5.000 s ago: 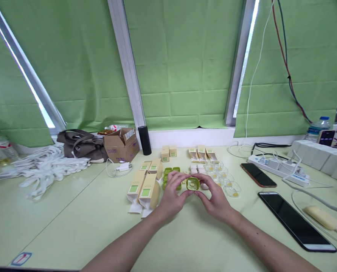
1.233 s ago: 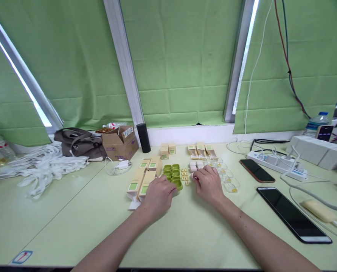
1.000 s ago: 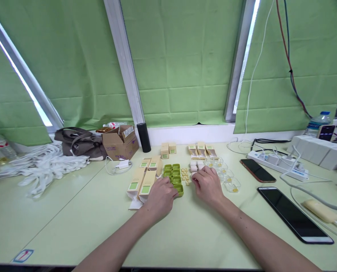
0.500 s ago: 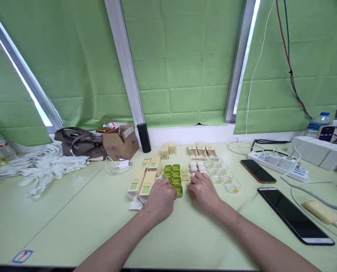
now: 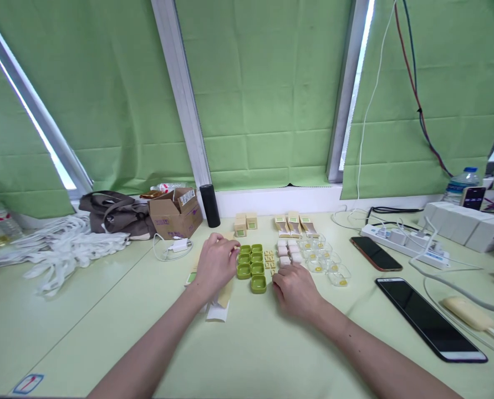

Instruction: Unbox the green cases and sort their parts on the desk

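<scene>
My left hand [image 5: 215,265] lies over the tan cartons [image 5: 220,296] left of the green trays [image 5: 250,259], its fingers curled round the top of one carton. A single green tray [image 5: 258,284] sits in front of the group. My right hand [image 5: 294,285] rests on the table just right of that tray, fingers curled under and hiding whatever they hold. Small tan cubes [image 5: 269,257] and pale pink blocks [image 5: 289,252] lie just beyond its fingertips. Clear plastic cups [image 5: 326,261] with yellow dots stand to the right.
More small tan boxes [image 5: 247,222] and opened cartons [image 5: 295,224] stand near the window sill. At the left are a cardboard box [image 5: 174,215], a black cylinder [image 5: 209,205] and white straps [image 5: 59,249]. At the right are two phones [image 5: 429,317] [image 5: 373,253] and a power strip [image 5: 405,242].
My left hand has moved left and back from the green trays onto the tan cartons. My right hand has drawn back toward me from the pink blocks. The view has shifted slightly.
</scene>
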Motion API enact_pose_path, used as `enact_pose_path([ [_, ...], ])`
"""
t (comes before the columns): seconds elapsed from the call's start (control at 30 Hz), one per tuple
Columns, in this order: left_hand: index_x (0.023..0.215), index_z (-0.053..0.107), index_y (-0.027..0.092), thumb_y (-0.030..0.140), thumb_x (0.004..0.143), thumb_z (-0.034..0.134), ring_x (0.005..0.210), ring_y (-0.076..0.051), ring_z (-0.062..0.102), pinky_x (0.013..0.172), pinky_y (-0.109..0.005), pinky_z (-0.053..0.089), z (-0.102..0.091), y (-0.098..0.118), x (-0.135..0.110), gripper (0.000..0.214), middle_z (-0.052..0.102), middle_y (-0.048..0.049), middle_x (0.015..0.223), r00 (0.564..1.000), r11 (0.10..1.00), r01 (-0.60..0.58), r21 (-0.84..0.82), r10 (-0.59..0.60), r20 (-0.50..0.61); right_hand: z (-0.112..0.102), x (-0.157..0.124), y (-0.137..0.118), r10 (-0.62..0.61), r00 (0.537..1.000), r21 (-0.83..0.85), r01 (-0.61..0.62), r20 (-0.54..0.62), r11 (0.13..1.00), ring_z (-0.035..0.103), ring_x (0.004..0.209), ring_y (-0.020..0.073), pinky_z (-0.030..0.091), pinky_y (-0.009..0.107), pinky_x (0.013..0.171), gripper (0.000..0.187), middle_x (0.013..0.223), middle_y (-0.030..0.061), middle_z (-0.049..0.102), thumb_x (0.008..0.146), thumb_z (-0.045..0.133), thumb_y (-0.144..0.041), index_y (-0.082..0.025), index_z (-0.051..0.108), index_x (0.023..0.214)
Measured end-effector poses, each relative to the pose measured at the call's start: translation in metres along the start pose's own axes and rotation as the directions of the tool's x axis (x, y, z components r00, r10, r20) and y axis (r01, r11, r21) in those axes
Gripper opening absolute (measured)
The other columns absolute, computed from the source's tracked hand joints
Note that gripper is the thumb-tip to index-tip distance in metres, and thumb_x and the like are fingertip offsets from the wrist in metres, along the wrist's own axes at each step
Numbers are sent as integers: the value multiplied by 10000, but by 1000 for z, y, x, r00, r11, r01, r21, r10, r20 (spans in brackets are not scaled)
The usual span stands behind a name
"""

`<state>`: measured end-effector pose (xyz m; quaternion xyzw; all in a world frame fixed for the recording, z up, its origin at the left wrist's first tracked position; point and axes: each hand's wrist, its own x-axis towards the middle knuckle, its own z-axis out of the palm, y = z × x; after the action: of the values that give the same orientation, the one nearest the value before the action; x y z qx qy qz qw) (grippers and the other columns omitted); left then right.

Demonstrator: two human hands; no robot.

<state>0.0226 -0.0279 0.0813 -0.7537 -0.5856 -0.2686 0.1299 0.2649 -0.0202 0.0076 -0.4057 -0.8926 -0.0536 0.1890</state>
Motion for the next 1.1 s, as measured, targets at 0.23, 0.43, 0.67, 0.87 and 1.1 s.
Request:
enact_pose_path([
  [0.23, 1335, 634, 182, 346, 949, 558, 1259, -403, 446, 992, -521, 397, 28, -19, 67, 426, 667, -203, 1265, 975, 965, 56, 257, -109, 195, -3, 0, 0, -2, 1000, -21, 2, -17, 1000, 636, 861, 231, 336, 363, 748, 164, 886, 72, 749, 763, 649, -56, -187, 681, 856],
  [0.43, 1452, 499, 149, 326, 926, 575, 1437, -388, 338, 1138, -521, 294, 77, -27, 120, 560, 525, -226, 1457, 958, 962, 18, 273, -95, 272, -4, -2, -3, -38, 980, 34, 46, -197, 998, 586, 880, 234, 322, 359, 733, 131, 896, 62, 712, 839, 636, -103, -201, 668, 920],
  [0.67, 1567, 352, 109, 281, 839, 633, 1561, -459, 194, 1218, -625, 156, 121, -38, 157, 799, 405, -283, 1588, 924, 952, 97, 291, -195, 330, -9, -3, -4, -73, 954, 79, 100, -290, 992, 543, 852, 231, 320, 371, 739, 77, 854, 60, 682, 948, 616, -231, -198, 661, 893],
  [0.87, 1485, 461, 126, 266, 770, 659, 1599, -498, 87, 1212, -738, 45, 140, -45, 161, 756, 319, -282, 1666, 902, 961, 88, 261, -189, 389, -13, -4, -6, -97, 950, 73, 123, -296, 990, 531, 840, 239, 308, 378, 735, 153, 838, 79, 676, 979, 606, -297, -195, 665, 881],
  [1.1, 1403, 481, 91, 146, 821, 628, 1592, -399, 173, 1275, -608, 15, 141, -40, 156, 603, 515, -261, 1507, 925, 980, -6, 199, -70, 374, -12, -2, -8, -107, 936, 85, 143, -335, 986, 519, 827, 234, 298, 377, 723, 139, 814, 67, 667, 969, 596, -259, -187, 663, 870],
])
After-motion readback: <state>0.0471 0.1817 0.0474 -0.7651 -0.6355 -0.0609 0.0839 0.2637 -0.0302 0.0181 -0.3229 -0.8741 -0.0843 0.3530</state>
